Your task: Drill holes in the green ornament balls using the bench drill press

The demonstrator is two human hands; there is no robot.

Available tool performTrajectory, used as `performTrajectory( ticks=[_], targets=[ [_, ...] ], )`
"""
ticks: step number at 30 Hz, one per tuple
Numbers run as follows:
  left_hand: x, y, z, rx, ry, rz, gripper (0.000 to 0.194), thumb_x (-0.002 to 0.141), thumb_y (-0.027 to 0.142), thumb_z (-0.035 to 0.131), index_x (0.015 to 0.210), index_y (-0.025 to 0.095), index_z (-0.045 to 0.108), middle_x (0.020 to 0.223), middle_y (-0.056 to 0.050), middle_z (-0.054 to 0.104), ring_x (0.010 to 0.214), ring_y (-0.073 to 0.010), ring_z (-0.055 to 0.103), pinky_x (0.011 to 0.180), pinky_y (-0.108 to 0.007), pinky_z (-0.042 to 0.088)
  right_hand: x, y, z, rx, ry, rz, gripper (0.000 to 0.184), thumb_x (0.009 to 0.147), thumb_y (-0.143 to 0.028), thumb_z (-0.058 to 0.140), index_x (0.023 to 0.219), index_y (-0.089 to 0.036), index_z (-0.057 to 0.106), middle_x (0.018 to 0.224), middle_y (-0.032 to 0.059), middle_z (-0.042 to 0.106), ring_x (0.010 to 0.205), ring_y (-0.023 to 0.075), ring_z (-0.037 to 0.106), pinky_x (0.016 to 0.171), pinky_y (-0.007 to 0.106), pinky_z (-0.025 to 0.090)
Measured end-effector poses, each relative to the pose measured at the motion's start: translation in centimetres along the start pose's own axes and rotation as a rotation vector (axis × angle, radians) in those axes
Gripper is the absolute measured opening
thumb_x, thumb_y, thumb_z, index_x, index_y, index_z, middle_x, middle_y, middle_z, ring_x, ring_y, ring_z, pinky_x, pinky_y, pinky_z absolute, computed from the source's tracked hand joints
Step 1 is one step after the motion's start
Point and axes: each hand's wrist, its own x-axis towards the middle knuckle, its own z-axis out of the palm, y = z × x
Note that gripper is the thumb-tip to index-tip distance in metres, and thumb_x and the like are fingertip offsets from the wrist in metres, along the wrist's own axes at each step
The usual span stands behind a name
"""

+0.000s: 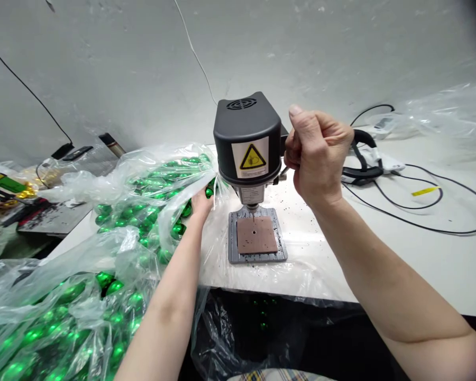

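My right hand [319, 151] is closed in a fist at the right side of a black bench drill press [248, 135], around its feed lever, of which only a short metal piece shows. Under the chuck, a thin drill bit [253, 218] points down over a brown square block [262, 241] with a small hole. The block lies on the grey base plate [233, 248]. Left of the drill press, my left hand [202, 205] reaches into the opening of a clear plastic bag [168, 217]. Shiny green balls [209, 192] are at its fingertips; its fingers are largely hidden.
Another clear bag with green balls [69, 312] fills the near left. Dark shavings dot the white table [317, 254]. At right lie a black strap-like device [360, 164] and looping black cables [452, 231]. A dark tray [55, 217] and gold items are far left.
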Motion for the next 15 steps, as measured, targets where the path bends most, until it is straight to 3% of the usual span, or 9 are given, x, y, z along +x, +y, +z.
performTrajectory(
  ticks=[3,5,8,11,15],
  targets=[
    [-2.6,0.3,-1.1,-0.276,0.01,-0.054,0.033,0.08,0.027,0.069,0.11,0.015,0.064,0.095,-0.009,0.072,0.098,-0.0272,0.069,0.086,-0.04,0.056,0.0,0.0,0.0,-0.011,-0.01,-0.011,0.051,0.083,-0.038,0.072,0.046,-0.022,0.04,0.045,-0.0043,0.034,0.038,0.0082,0.027,0.036,0.032,0.017],
    [-4.9,0.6,-2.1,-0.634,-0.018,-0.144,0.038,0.08,0.034,0.069,0.112,0.016,0.06,0.09,-0.005,0.071,0.082,-0.0201,0.07,0.076,-0.035,0.058,0.0,-0.1,0.0,-0.004,-0.015,-0.009,0.051,0.084,-0.038,0.071,0.047,-0.022,0.04,0.046,-0.0045,0.033,0.038,0.0078,0.027,0.036,0.031,0.017],
    [-8.8,1.3,-3.3,-1.151,-0.183,-0.327,0.04,0.075,0.036,0.074,0.107,0.017,0.059,0.092,-0.005,0.07,0.079,-0.0153,0.069,0.076,-0.031,0.059,-0.1,-0.1,0.0,-0.012,-0.023,-0.016,0.053,0.085,-0.043,0.071,0.049,-0.021,0.038,0.046,-0.0051,0.033,0.04,0.0066,0.026,0.037,0.029,0.018],
    [-12.4,1.7,-3.0,-1.223,-0.319,-0.378,0.045,0.073,0.036,0.08,0.109,0.018,0.058,0.097,-0.006,0.071,0.08,-0.0142,0.069,0.076,-0.029,0.059,0.0,0.0,-0.1,-0.035,-0.036,-0.025,0.055,0.085,-0.048,0.07,0.051,-0.021,0.035,0.047,-0.0055,0.033,0.041,0.0066,0.027,0.038,0.028,0.019],
    [-15.6,1.6,-0.6,-1.074,-0.308,-0.223,0.055,0.071,0.04,0.083,0.116,0.019,0.058,0.098,-0.005,0.072,0.083,-0.0149,0.069,0.073,-0.027,0.057,0.1,0.2,-0.1,0.001,-0.02,-0.036,0.056,0.082,-0.048,0.072,0.048,-0.021,0.037,0.046,-0.0056,0.032,0.043,0.0061,0.025,0.041,0.028,0.018]
  ],
)
